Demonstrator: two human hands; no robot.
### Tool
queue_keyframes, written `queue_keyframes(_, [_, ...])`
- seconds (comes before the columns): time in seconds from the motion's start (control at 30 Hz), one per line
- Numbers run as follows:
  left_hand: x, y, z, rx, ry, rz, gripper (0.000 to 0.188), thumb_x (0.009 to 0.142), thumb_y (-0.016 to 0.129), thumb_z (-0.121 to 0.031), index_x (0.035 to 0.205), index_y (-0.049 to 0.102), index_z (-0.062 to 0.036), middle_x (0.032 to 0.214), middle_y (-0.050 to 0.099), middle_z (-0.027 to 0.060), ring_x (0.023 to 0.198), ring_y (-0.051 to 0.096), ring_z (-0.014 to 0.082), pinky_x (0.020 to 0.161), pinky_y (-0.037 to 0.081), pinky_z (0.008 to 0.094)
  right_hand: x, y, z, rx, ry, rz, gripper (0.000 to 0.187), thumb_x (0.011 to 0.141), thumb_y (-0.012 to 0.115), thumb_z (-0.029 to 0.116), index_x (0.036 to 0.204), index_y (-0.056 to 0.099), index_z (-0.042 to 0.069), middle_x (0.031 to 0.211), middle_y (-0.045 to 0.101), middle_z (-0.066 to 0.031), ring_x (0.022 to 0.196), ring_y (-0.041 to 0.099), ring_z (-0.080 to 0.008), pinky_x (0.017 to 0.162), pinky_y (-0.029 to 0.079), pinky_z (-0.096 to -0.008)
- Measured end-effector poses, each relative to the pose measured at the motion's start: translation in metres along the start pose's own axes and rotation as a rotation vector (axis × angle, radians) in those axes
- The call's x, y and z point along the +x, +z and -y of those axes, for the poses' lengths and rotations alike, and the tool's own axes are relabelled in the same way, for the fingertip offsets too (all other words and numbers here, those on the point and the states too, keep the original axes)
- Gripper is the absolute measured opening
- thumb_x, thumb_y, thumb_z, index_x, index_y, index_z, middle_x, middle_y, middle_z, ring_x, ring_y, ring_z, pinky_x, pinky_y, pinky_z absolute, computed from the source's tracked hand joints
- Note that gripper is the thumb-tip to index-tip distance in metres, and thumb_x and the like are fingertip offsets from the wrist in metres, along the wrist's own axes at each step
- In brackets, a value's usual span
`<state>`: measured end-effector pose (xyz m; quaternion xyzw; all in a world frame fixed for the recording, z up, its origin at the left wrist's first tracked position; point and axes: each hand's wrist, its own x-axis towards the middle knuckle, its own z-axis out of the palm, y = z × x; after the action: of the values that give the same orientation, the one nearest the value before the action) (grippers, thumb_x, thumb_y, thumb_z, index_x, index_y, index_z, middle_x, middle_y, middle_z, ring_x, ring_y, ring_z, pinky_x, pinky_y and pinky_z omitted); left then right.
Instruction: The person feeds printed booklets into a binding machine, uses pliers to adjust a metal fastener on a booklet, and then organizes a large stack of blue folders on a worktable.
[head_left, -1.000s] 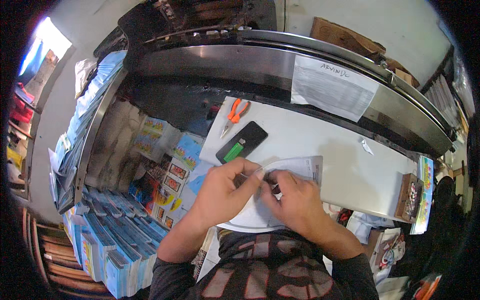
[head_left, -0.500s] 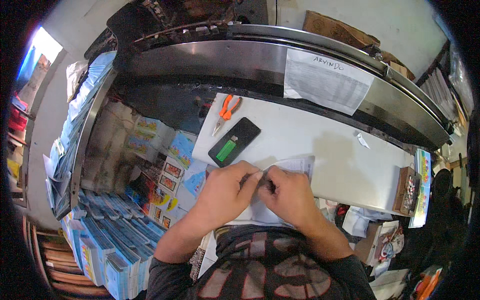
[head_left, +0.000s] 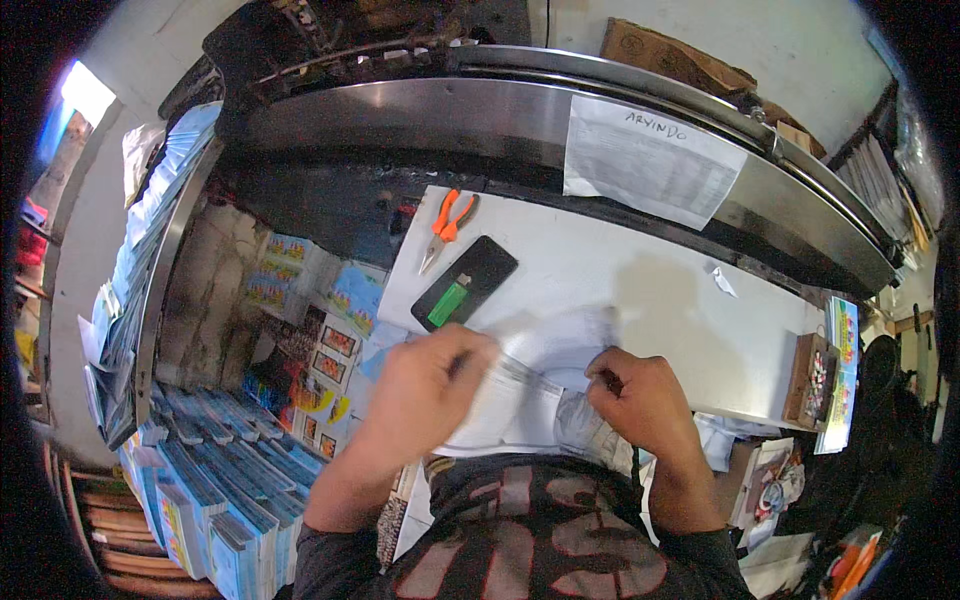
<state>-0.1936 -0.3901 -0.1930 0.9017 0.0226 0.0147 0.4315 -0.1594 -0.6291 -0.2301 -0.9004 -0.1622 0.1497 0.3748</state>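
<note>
Loose papers [head_left: 508,408] are seen between hands [head_left: 642,402] held apart — whether anything is gripped or finished cannot be told.

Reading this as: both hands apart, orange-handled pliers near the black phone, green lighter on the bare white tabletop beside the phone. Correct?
Not quite: the green lighter lies on top of the black phone, not on the tabletop, as the head view shows. The hands (left hand, right hand) and orange-handled pliers are as you say.
</note>
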Motion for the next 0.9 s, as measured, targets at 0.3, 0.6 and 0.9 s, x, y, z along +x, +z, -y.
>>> queue_keyframes(0.3, [0.005,0.013,-0.016,-0.055,-0.036,0.143,0.016,0.091,0.062,-0.012,0.097,0.066,0.0022,0.078,0.067,0.0129,0.071,0.060,0.0107,0.065,0.048,0.0295,0.013,0.025,0.029,0.002,-0.281,-0.084,0.034,0.087,0.061,0.030,0.099,0.053,-0.001,0.070,0.065,-0.0176,0.063,0.066,-0.0364,0.059,0.053,-0.0475])
queue_keyframes(0.6, [0.001,0.019,-0.012,-0.095,0.130,0.091,0.021,0.092,0.059,-0.018,0.095,0.065,0.0022,0.079,0.065,0.0192,0.071,0.066,0.0319,0.061,0.049,0.0368,0.010,0.017,0.037,-0.121,-0.343,-0.026,0.031,0.086,0.060,0.028,0.090,0.052,-0.001,0.070,0.064,-0.0196,0.062,0.064,-0.0388,0.058,0.051,-0.0487])
queue_keyframes(0.9, [0.003,0.020,-0.019,-0.118,0.100,0.167,0.018,0.092,0.058,-0.015,0.094,0.064,0.0019,0.080,0.064,0.0204,0.072,0.064,0.0359,0.063,0.049,0.0382,0.013,0.017,0.034,-0.151,-0.314,-0.051,0.029,0.083,0.062,0.027,0.091,0.052,0.001,0.072,0.064,-0.0189,0.064,0.064,-0.0390,0.059,0.051,-0.0491])
